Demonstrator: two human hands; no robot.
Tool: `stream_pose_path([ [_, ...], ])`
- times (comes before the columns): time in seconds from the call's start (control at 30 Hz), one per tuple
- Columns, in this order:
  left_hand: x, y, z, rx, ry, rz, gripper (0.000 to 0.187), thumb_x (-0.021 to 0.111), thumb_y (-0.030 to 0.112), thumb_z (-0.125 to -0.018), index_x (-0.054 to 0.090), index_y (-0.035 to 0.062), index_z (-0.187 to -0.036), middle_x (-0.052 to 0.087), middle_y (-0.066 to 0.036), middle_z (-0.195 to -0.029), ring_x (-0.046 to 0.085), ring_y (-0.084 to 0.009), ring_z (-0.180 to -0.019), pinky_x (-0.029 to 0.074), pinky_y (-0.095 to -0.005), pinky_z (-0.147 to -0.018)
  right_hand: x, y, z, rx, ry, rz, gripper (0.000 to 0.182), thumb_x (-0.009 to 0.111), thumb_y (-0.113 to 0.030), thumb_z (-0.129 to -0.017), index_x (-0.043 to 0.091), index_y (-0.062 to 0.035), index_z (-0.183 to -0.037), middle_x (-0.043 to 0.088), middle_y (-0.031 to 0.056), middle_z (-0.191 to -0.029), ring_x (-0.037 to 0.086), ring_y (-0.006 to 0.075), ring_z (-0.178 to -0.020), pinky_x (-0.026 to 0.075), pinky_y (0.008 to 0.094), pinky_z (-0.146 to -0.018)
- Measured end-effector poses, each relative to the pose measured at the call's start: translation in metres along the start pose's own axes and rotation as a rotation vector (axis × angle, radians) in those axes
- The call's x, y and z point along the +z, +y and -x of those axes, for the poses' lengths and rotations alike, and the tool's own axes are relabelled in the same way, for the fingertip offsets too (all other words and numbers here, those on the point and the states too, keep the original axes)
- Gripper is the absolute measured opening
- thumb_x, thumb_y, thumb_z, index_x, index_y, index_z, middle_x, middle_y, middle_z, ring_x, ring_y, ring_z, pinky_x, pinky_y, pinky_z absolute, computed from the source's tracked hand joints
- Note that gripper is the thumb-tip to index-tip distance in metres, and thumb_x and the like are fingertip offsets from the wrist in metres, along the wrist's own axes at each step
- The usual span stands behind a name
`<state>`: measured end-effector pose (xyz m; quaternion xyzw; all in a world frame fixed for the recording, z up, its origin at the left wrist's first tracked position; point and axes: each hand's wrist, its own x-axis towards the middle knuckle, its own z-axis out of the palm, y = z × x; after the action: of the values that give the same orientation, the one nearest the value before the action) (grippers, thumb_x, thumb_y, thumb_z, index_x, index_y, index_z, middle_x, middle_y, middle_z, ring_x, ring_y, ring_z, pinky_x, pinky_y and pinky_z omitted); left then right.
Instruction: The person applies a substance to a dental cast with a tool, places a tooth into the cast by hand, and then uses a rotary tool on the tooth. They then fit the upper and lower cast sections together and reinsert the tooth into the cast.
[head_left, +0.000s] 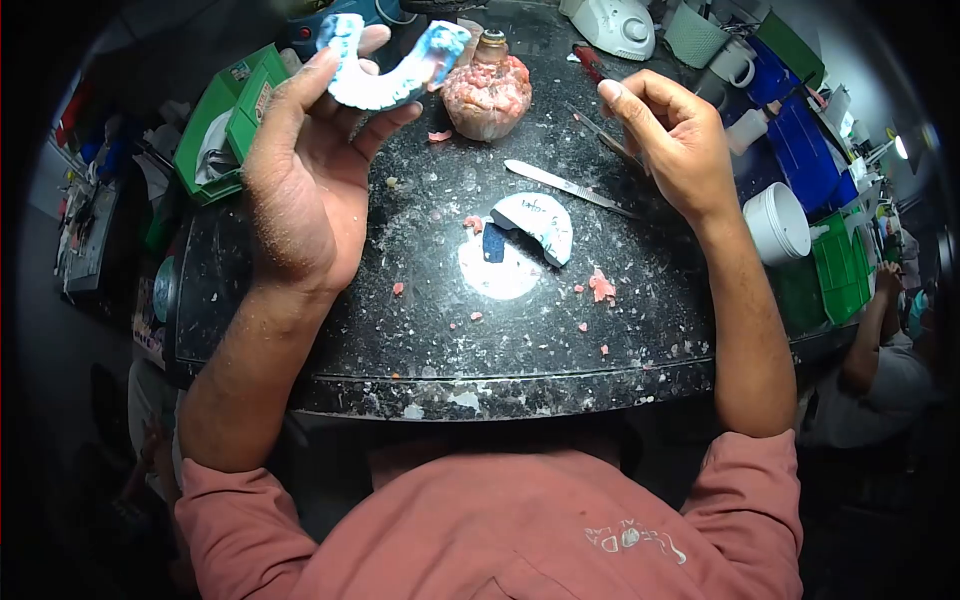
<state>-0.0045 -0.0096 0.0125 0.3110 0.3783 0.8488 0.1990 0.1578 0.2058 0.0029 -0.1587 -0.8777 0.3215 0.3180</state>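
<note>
My left hand (325,170) is raised at the left, its fingers closed around a U-shaped dental cast (385,88), white with blue patches. At the right, my right hand (675,140) pinches a slim metal tool (607,135) that points left over the table; its rear end is hidden by the hand. Between the hands lies a silver scalpel handle (565,186). Below it sits a white plaster cast (540,222) with handwriting on it, beside a small dark blue piece (493,243).
A wax-caked burner (487,98) stands at the back. Pink wax scraps (601,286) dot the speckled black table (480,340). Green bins (235,130), a white tub (777,224), a mug (735,62) and blue trays (805,150) line the sides. Another person's arm (870,340) shows far right.
</note>
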Motion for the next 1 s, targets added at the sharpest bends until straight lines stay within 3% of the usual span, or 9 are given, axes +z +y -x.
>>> stream_pose_path([
  [0.07, 0.005, 0.001, 0.002, -0.153, -0.089, -0.064, 0.036, 0.051, 0.026, -0.092, 0.057, 0.0006, -0.116, 0.062, -0.013, -0.115, 0.058, -0.0194, -0.106, 0.051, -0.0358, -0.086, 0.007, -0.011, 0.003, -0.033, -0.036, -0.405, 0.025, 0.062, -0.025, -0.092, 0.064, -0.0044, -0.079, 0.051, -0.0047, -0.06, 0.042, 0.002, -0.051, 0.033, 0.0195, -0.047],
  [0.2, -0.01, -0.011, 0.006, -0.37, -0.196, -0.052, 0.032, 0.049, 0.024, -0.094, 0.061, 0.0005, -0.111, 0.064, -0.01, -0.107, 0.059, -0.0166, -0.103, 0.048, -0.0337, -0.088, 0.008, -0.02, 0.007, 0.101, -0.182, -0.496, 0.023, 0.061, -0.026, -0.092, 0.067, -0.0041, -0.084, 0.055, -0.004, -0.062, 0.05, 0.0025, -0.055, 0.037, 0.0182, -0.047],
  [0.33, 0.001, -0.012, 0.009, -0.366, -0.134, -0.082, 0.033, 0.05, 0.022, -0.094, 0.057, -0.0009, -0.116, 0.062, -0.011, -0.109, 0.059, -0.0176, -0.103, 0.05, -0.0364, -0.089, -0.003, -0.006, 0.003, -0.005, -0.293, 0.215, 0.019, 0.068, -0.019, -0.084, 0.067, -0.0012, -0.088, 0.064, 0.0031, -0.07, 0.057, 0.0094, -0.065, 0.045, 0.0258, -0.062],
  [0.4, 0.004, -0.011, 0.01, -0.348, -0.154, -0.094, 0.034, 0.049, 0.022, -0.094, 0.054, -0.0016, -0.119, 0.061, -0.011, -0.112, 0.058, -0.0187, -0.105, 0.05, -0.0376, -0.09, -0.018, -0.001, -0.002, 0.094, -0.169, 0.349, 0.02, 0.065, -0.023, -0.083, 0.069, -0.0041, -0.09, 0.068, 0.0137, -0.077, 0.065, 0.0241, -0.069, 0.049, 0.0339, -0.066],
  [0.47, 0.007, -0.012, 0.011, -0.306, -0.104, -0.07, 0.034, 0.048, 0.022, -0.095, 0.053, -0.0021, -0.119, 0.061, -0.011, -0.112, 0.057, -0.0193, -0.107, 0.05, -0.0374, -0.092, -0.034, 0.014, -0.007, 0.158, -0.027, 0.447, 0.027, 0.066, -0.029, -0.082, 0.068, -0.0025, -0.086, 0.065, 0.0132, -0.07, 0.064, 0.0233, -0.065, 0.049, 0.0342, -0.063],
  [0.6, 0.006, -0.014, 0.014, -0.275, -0.096, 0.022, 0.03, 0.048, 0.019, -0.095, 0.053, -0.0025, -0.116, 0.06, -0.012, -0.11, 0.059, -0.02, -0.104, 0.049, -0.0383, -0.095, -0.04, 0.021, -0.007, 0.319, -0.358, 0.499, 0.044, 0.074, -0.043, -0.075, 0.062, -0.001, -0.073, 0.059, 0.0104, -0.062, 0.057, 0.0203, -0.058, 0.046, 0.0345, -0.057],
  [0.73, 0.01, -0.011, 0.014, -0.23, -0.089, 0.078, 0.024, 0.05, 0.016, -0.095, 0.053, -0.0014, -0.112, 0.061, -0.011, -0.105, 0.061, -0.0186, -0.101, 0.049, -0.0381, -0.096, -0.031, 0.031, -0.007, 0.278, -0.408, 0.357, 0.037, 0.075, -0.035, -0.073, 0.062, -0.0001, -0.071, 0.058, 0.009, -0.06, 0.055, 0.0182, -0.057, 0.044, 0.0328, -0.056],
  [0.87, 0.01, -0.01, 0.015, -0.191, -0.09, 0.08, 0.025, 0.051, 0.017, -0.096, 0.051, -0.0004, -0.114, 0.06, -0.01, -0.105, 0.061, -0.0176, -0.1, 0.049, -0.0385, -0.096, -0.042, 0.036, -0.013, 0.44, -0.271, -0.122, 0.019, 0.066, -0.022, -0.084, 0.06, -0.0065, -0.074, 0.051, -0.0053, -0.058, 0.042, 0.0013, -0.045, 0.03, 0.0185, -0.039],
  [1.0, 0.003, -0.013, 0.015, -0.168, -0.124, 0.07, 0.025, 0.052, 0.015, -0.095, 0.05, 0.0017, -0.115, 0.06, -0.008, -0.106, 0.06, -0.0165, -0.101, 0.049, -0.0376, -0.096, -0.047, 0.043, -0.016, 0.376, 0.071, -0.745, 0.02, 0.061, -0.025, -0.087, 0.062, -0.0058, -0.085, 0.058, -0.0008, -0.067, 0.054, 0.0063, -0.055, 0.044, 0.0192, -0.049],
])
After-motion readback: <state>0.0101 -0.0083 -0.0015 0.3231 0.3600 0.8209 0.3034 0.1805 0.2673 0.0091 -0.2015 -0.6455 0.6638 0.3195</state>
